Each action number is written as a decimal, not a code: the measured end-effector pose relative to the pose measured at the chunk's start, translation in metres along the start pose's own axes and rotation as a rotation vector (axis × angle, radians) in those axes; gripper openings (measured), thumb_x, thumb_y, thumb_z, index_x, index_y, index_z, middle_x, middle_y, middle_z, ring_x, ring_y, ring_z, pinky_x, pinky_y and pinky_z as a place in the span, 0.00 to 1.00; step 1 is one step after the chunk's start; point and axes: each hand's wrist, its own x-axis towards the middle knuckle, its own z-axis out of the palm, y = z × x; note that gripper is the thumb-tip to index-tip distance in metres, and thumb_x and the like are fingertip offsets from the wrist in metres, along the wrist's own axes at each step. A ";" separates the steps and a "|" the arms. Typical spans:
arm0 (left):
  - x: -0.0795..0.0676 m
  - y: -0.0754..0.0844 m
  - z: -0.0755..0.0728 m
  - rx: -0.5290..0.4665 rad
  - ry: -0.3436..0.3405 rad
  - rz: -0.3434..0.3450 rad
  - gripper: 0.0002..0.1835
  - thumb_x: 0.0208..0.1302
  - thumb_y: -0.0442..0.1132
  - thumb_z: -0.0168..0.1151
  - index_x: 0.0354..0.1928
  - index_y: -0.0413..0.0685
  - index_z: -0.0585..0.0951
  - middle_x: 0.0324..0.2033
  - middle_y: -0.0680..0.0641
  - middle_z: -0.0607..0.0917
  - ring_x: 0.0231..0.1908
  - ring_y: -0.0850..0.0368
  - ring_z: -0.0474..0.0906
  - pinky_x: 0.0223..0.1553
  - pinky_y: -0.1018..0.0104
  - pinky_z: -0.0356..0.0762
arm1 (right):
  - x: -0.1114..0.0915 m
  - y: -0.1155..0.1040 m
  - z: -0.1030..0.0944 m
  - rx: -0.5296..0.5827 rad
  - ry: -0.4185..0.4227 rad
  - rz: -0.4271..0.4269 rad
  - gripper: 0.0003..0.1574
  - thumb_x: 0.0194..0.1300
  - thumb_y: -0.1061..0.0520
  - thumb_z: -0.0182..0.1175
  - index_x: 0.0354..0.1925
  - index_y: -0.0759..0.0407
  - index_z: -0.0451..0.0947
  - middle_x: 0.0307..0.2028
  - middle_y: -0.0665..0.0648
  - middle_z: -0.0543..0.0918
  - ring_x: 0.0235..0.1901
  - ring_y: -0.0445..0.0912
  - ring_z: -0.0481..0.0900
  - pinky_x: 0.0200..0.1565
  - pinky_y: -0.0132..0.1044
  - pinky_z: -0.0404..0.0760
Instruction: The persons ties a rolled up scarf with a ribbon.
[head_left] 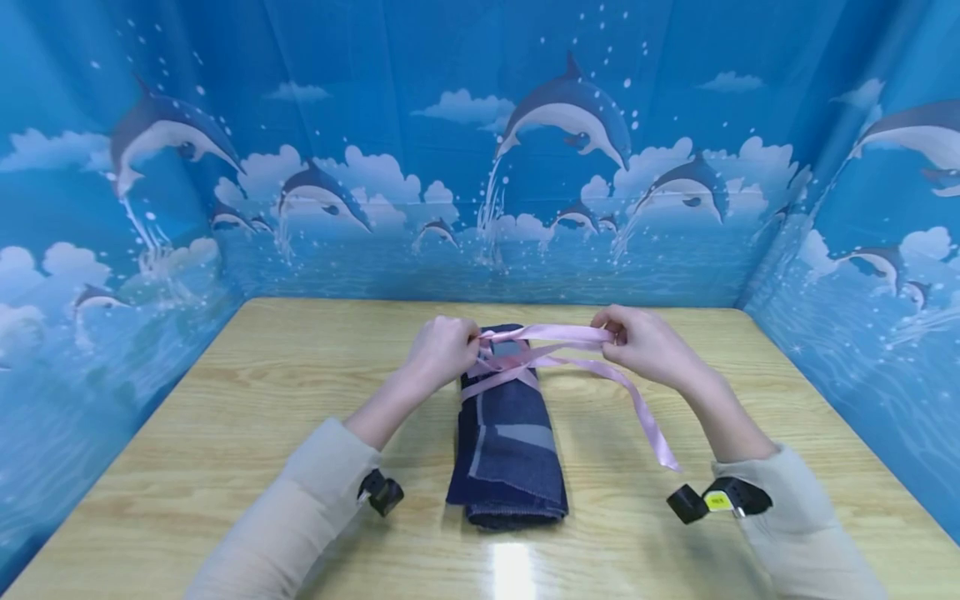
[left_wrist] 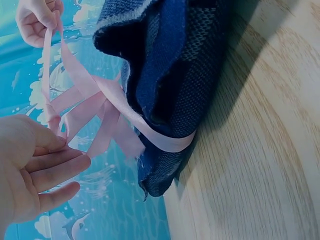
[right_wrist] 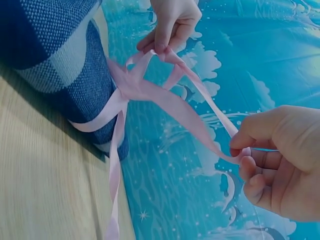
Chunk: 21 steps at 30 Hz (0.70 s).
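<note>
A dark blue folded cloth bundle (head_left: 513, 454) with grey-blue blocks lies lengthwise on the table. Around its far part runs a pink satin ribbon (head_left: 570, 333), crossed on top. My left hand (head_left: 444, 350) pinches the ribbon between thumb and fingertips just above the bundle's left side; the left wrist view shows this pinch, the other fingers loosely spread. To the right, my right hand (head_left: 641, 342) pinches a stretched loop of ribbon, seen in the right wrist view at the fingertips (right_wrist: 242, 152). One loose ribbon tail hangs down onto the table right of the bundle.
The light wooden table (head_left: 300, 400) extends on both sides of the bundle. Blue curtains (head_left: 465, 50) printed with dolphins and clouds enclose its back and sides. A small black camera (head_left: 382, 492) sits on each sleeve cuff.
</note>
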 end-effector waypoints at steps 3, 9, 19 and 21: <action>0.000 -0.001 0.000 0.002 0.000 -0.005 0.09 0.61 0.32 0.55 0.31 0.44 0.85 0.17 0.51 0.79 0.14 0.61 0.65 0.17 0.72 0.61 | -0.002 0.005 -0.001 0.001 0.007 -0.011 0.16 0.60 0.66 0.54 0.47 0.66 0.75 0.33 0.58 0.77 0.30 0.48 0.70 0.33 0.41 0.71; -0.001 -0.002 0.000 0.021 0.007 0.001 0.09 0.61 0.32 0.55 0.31 0.44 0.85 0.17 0.51 0.78 0.15 0.61 0.64 0.18 0.71 0.60 | -0.006 0.014 -0.004 0.001 0.026 0.003 0.15 0.61 0.65 0.55 0.47 0.66 0.75 0.32 0.57 0.77 0.31 0.47 0.71 0.33 0.40 0.72; 0.000 0.000 0.002 0.002 -0.014 -0.011 0.10 0.62 0.34 0.54 0.28 0.46 0.84 0.13 0.52 0.74 0.14 0.61 0.62 0.17 0.71 0.60 | -0.014 0.022 -0.012 -0.026 0.098 0.020 0.12 0.66 0.57 0.56 0.44 0.64 0.78 0.32 0.56 0.79 0.33 0.49 0.75 0.33 0.41 0.73; 0.000 0.000 0.003 -0.001 -0.027 -0.005 0.10 0.62 0.34 0.54 0.28 0.46 0.84 0.14 0.52 0.75 0.14 0.61 0.63 0.17 0.71 0.60 | -0.015 0.024 -0.014 -0.039 0.101 0.018 0.13 0.66 0.55 0.56 0.43 0.63 0.79 0.32 0.56 0.79 0.32 0.48 0.74 0.33 0.40 0.73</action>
